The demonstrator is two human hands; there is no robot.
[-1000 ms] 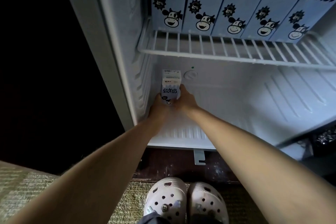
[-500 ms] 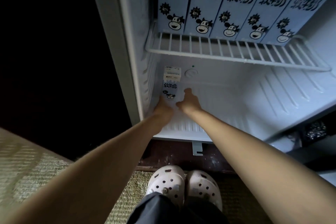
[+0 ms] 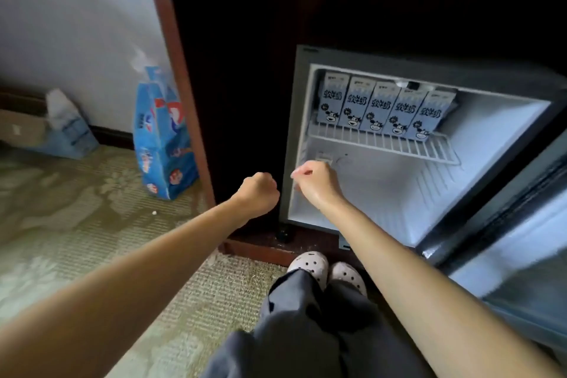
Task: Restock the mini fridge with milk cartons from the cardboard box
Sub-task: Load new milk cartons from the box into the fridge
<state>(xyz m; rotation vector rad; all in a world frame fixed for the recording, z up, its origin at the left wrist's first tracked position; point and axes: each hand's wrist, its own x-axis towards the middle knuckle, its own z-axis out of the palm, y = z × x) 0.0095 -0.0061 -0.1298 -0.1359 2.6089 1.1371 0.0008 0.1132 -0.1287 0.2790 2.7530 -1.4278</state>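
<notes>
The mini fridge [image 3: 506, 120] stands open inside a dark cabinet. Several pale blue milk cartons [image 3: 377, 109] with a cow print line its upper wire shelf [image 3: 386, 144]. One more carton [image 3: 323, 157] stands at the back left of the lower compartment; only its top shows above my right hand. My right hand [image 3: 316, 184] hovers in front of the lower left opening, fingers curled, holding nothing. My left hand [image 3: 259, 193] is a loose fist outside the fridge, left of its frame, and holds nothing. The cardboard box [image 3: 18, 129] lies at the far left by the wall.
The fridge door [image 3: 521, 255] swings out at the right. A tall blue printed pack [image 3: 162, 138] leans on the wooden cabinet post [image 3: 181, 101]. A blue tissue box [image 3: 67, 132] sits by the cardboard box. Patterned carpet [image 3: 76, 209] covers the floor; my feet in white clogs [image 3: 325, 270] are at the fridge base.
Both hands let go of the carton on the lower floor and pulled back out of the fridge. My head rose and backed away, bringing the whole fridge and the room's left side into view.
</notes>
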